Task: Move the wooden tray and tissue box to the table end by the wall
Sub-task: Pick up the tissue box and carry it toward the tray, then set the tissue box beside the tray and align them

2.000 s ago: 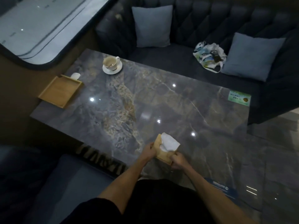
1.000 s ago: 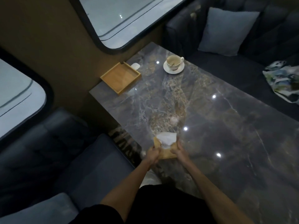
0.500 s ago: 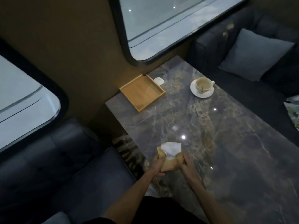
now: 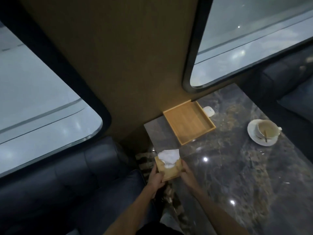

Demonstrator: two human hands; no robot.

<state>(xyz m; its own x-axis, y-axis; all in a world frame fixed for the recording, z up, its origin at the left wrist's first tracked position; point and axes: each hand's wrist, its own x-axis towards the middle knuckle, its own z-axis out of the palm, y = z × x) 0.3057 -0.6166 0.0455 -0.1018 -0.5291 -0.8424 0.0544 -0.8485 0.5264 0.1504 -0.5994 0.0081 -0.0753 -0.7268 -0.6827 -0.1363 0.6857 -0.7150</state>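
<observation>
A small wooden tissue box [image 4: 170, 172] with a white tissue [image 4: 169, 156] sticking out of its top is held between both hands near the table's near-left edge. My left hand [image 4: 156, 181] grips its left side and my right hand [image 4: 187, 173] grips its right side. The square wooden tray [image 4: 188, 122] lies flat and empty on the dark marble table [image 4: 237, 175], at the table end against the brown wall. The box is a short way in front of the tray, apart from it.
A white cup on a saucer [image 4: 265, 132] with a spoon stands right of the tray. A small white object [image 4: 208, 111] lies by the tray's far right corner. Dark sofas [image 4: 59, 184] flank the table; two windows [image 4: 245, 36] sit in the wall.
Both hands have carried the tissue box along the table toward the wall end, closer to the tray. The tray and cup have stayed in place; the view has turned toward the wall.
</observation>
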